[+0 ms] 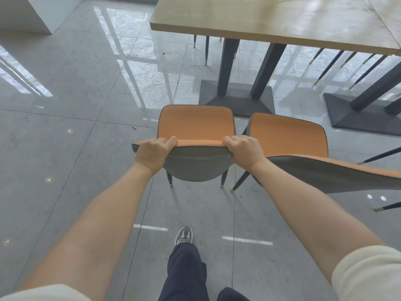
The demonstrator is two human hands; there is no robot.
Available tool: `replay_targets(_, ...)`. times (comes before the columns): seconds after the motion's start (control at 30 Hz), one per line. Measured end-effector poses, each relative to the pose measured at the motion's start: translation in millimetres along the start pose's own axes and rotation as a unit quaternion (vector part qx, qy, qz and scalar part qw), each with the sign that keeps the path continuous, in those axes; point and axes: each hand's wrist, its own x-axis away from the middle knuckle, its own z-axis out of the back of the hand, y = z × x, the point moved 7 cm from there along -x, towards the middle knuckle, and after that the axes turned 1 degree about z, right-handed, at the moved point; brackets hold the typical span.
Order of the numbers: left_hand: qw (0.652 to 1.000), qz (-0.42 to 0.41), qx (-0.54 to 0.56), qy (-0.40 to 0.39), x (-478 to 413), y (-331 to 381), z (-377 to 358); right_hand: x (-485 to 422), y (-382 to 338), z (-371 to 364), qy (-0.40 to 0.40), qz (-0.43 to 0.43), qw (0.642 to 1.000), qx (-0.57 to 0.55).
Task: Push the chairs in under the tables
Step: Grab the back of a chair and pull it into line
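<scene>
1. Left hand [155,152] – it clasps the left end of the backrest's top edge on the near chair [196,124]. Its fingers [161,141] are curled over the rim and clenched on it.
2. Right hand [243,149] – it clasps the right end of the same top edge. Its fingers [233,140] are likewise wrapped over the rim, so both hands are grasping the one chair.
3. The near chair has an orange seat and inner back, a grey outer shell, and dark tapered legs with pale tips. It stands on the floor [71,131] with the seat facing the bench [271,18]. The whole seat shows on the near side of the bench's edge, and the seat front overlaps the pedestal base [236,98] in this view.
4. Second chair [286,135]: same make, just beside the near chair on its right and turned at a slight angle. Its backrest runs out toward the right border, and the right forearm crosses above the backrest's left end.
5. The bench has a pale wood-grain top in the upper right, carried on two dark posts that rise from the dark square pedestal base.
6. A second base [358,114] lies at the right. Slim chair legs [329,66] show beyond, under the far side of the bench.
7. The floor is glossy grey tile with window reflections. One grey shoe [184,235] and a dark trouser leg appear at the bottom centre.
</scene>
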Motion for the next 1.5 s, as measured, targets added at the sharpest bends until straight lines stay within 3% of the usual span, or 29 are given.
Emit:
replay_targets(0.87,0.998,-0.056,0.021,0.027,-268,-68,-27,-192,155,-20,-0.015,-0.160,0.986,0.034)
replay_targets(1.03,0.998,-0.064,0.010,0.018,-280,-68,-33,-197,163,-15,-0.001,-0.180,0.983,0.041)
replay_targets(1.2,0.999,-0.047,-0.015,-0.015,-277,-67,-35,-191,158,-16,-0.029,-0.258,0.962,0.079)
replay_targets(1.5,0.992,0.009,-0.072,-0.103,-250,-59,-25,-141,149,-13,-0.154,-0.343,0.925,0.057)
